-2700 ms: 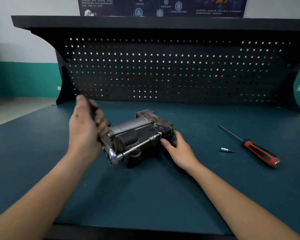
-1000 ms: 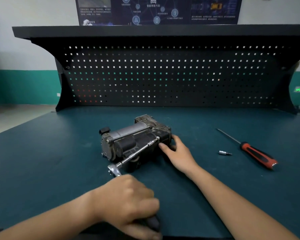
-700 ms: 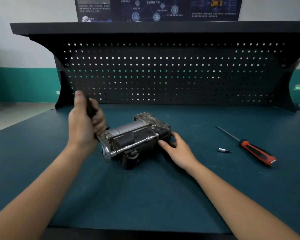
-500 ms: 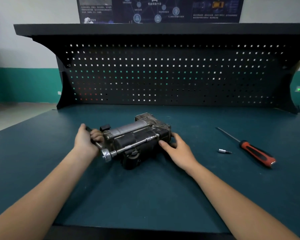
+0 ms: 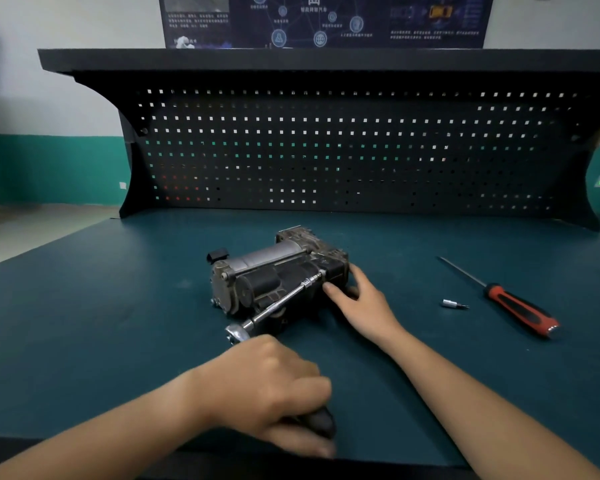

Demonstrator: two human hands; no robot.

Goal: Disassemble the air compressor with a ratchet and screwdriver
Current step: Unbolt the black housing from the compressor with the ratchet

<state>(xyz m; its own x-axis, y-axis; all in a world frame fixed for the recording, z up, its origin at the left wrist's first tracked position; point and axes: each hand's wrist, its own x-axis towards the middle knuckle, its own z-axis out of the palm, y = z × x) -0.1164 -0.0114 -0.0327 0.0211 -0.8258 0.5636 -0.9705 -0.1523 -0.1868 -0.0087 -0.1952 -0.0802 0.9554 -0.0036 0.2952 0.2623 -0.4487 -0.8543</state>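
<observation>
The dirty grey-and-black air compressor [image 5: 274, 271] lies on its side in the middle of the bench. A ratchet with a long chrome extension [image 5: 278, 304] runs along its near side to a bolt at the right end. My left hand [image 5: 274, 389] is closed around the ratchet's black handle, low and near the bench's front edge. My right hand [image 5: 359, 301] rests flat against the compressor's right end, fingers spread. The red-and-black screwdriver [image 5: 513, 304] lies on the bench to the right.
A small chrome bit [image 5: 452, 304] lies between my right hand and the screwdriver. The dark green bench top [image 5: 84, 323] ends at a black pegboard back panel [image 5: 326, 150] with a shelf above it.
My left hand has swung the ratchet handle from up beside the compressor's left end down toward the bench's front edge. My right hand and the compressor have stayed put.
</observation>
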